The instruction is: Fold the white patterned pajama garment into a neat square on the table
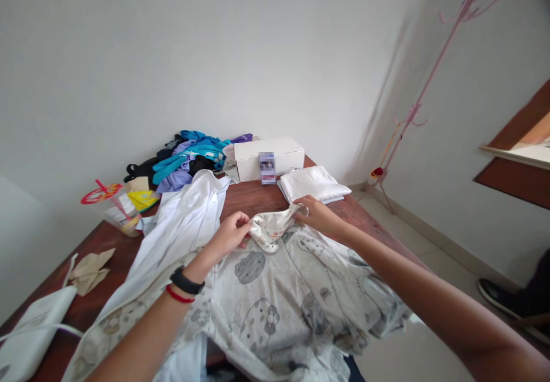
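A pale garment with grey cartoon animal prints [258, 319] lies spread over the near part of the dark wooden table, its lower end hanging off the front edge. My left hand [233, 231] pinches the left side of its collar, and a black band and a red cord circle that wrist. On the collar's right side, my right hand [313, 215] grips the fabric between thumb and fingers. The collar is lifted a little between both hands. Under the garment's left part runs a white cloth [189, 210].
Folded white cloth [313, 184] lies beyond my right hand, near a white box [270, 156]. Behind are piled blue and dark clothes [193, 153]. A plastic cup [118, 210], brown napkin [92, 270] and white device [38, 330] stand left. A pink coat rack [433, 67] rises right.
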`<state>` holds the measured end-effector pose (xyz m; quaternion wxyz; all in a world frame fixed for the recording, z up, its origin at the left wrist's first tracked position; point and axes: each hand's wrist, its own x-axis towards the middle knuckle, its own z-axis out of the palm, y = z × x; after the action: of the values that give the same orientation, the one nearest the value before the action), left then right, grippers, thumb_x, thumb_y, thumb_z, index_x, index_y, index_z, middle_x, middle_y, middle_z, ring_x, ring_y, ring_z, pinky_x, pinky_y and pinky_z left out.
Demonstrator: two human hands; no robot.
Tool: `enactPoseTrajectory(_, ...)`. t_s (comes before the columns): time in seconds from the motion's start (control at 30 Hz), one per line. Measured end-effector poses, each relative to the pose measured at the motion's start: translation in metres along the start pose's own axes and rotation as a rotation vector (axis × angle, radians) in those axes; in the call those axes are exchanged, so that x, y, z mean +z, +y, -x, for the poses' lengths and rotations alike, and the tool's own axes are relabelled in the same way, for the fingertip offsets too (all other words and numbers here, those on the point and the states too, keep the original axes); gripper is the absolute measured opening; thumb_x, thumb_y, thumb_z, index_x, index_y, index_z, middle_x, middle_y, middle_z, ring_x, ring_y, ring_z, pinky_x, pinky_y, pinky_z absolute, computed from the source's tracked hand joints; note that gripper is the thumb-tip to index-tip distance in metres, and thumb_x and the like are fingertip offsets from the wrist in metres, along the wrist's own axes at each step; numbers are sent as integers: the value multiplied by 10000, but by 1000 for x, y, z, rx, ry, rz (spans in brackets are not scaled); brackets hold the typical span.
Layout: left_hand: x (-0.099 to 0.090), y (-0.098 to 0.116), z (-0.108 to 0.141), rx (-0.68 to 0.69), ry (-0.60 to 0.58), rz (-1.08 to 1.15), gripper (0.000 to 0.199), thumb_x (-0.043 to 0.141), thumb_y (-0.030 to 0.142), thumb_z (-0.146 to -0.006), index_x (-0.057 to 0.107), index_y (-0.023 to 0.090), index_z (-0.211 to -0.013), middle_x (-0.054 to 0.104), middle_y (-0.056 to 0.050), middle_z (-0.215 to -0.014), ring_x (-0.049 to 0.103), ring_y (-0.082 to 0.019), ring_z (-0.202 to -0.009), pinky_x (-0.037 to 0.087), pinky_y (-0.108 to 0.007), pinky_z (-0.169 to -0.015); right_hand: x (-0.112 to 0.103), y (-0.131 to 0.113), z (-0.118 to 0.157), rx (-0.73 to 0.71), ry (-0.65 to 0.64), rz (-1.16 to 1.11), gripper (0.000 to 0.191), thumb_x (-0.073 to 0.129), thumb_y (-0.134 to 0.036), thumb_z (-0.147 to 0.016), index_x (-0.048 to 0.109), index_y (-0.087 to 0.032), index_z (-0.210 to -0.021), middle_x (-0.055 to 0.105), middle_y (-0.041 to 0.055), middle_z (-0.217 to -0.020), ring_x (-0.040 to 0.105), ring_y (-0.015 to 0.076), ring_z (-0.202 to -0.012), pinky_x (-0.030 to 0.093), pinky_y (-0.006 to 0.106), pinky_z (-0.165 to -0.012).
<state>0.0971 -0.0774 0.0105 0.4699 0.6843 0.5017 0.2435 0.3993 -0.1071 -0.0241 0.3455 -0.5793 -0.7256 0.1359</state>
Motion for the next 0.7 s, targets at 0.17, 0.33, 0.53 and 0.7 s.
enactPoseTrajectory(0.17,4,6,-1,-23,-68,47,495,728,427,-794,485,224,-1175,676,-15,-934,616,-118,-564,410,-190,-420,6,7,-8,203,5,-329,131,709,-295,-797,745,-180,-847,703,30,-721,608,188,-664,471,284,-611)
enactPoseTrajectory(0.33,-4,19,2,24,-130,34,513,777,464,-760,650,156,-1150,614,28,-721,456,-80,-487,337,-196,-427,-7,-8,-9,291,82,-550,290,712,-461,-795,650,-178,-784,640,-9,-680,549,142,-622,414,233,-536)
enactPoseTrajectory(0.53,-39,45,17,54,-146,84,487,819,442,-778,708,178,-1172,697,-12,-894,562,-108,-658,355,-195,-505,-29,-39,-3,304,64,-761,377,748,-540,-796,592,-201,-844,594,-34,-682,511,121,-571,371,225,-489)
enactPoseTrajectory(0.7,-64,57,27,-45,-209,469,546,898,295,-759,638,207,-1230,716,-54,-1094,690,-163,-878,554,-249,-749,-42,-55,1,254,-58,-1076,332,777,-467,-824,610,-193,-912,650,0,-780,600,149,-660,488,268,-603)
